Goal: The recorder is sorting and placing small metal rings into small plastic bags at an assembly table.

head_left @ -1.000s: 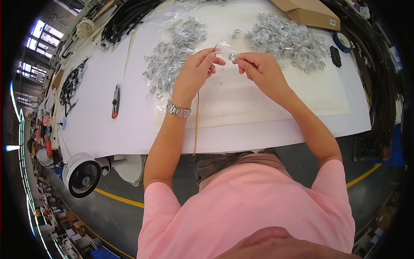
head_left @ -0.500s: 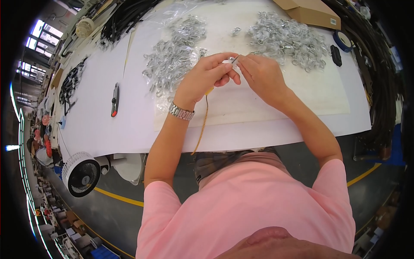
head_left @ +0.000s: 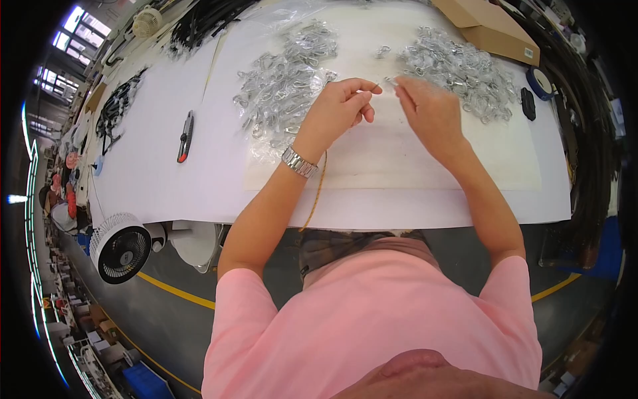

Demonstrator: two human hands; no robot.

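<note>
My left hand (head_left: 341, 110), with a metal-band watch (head_left: 299, 161) at its wrist, is raised over the table's middle. Its fingers are curled, and a small dark tip shows at the index fingertip; what lies in the palm is hidden. A yellow cord (head_left: 318, 193) hangs down beside this wrist past the table edge. To its right, my right hand (head_left: 428, 110) is slightly blurred, fingers pinched on a small shiny metal piece (head_left: 389, 81). The hands are apart. Piles of small metal clasps in clear plastic lie beyond, one on the left (head_left: 282, 83) and one on the right (head_left: 462, 70).
A utility knife (head_left: 186, 137) lies to the left, with black straps (head_left: 119, 113) farther out. On the right are a cardboard box (head_left: 495, 33), a roll of blue tape (head_left: 539, 83) and a black object (head_left: 528, 104). Below the table's left edge stands a fan (head_left: 123, 249).
My hands have come apart; the right one has moved right with the small metal piece. The view has shifted slightly.
</note>
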